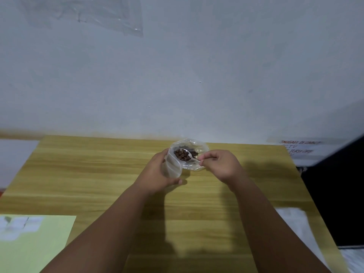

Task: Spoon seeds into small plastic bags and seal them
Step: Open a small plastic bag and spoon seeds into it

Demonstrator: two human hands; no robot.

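1. A green sheet (35,243) lies on the near left corner of the table (98,174), with blurred pale items on its far edge.
2. A white, blurred sheet (295,223) lies at the near right edge of the table, beside a dark object (338,194).
3. Both forearms reach forward over the middle of the wood-grain table.
4. The left hand (159,172) is curled round a small bag (173,164), holding it upright above the table with its mouth facing away.
5. The right hand (218,164) is closed, pinching the handle of a white spoon (194,159) between thumb and fingers.
6. The spoon's bowl is heaped with brown seeds (182,154) and sits at the small bag's mouth; whether it is inside cannot be told.
7. Just behind, a big bag (202,148) lies open on the table near its far edge, holding more seeds.
8. Beyond the table stands a pale wall (197,66), with a handwritten note (299,147) low at right and a plastic sheet (88,14) high at left.
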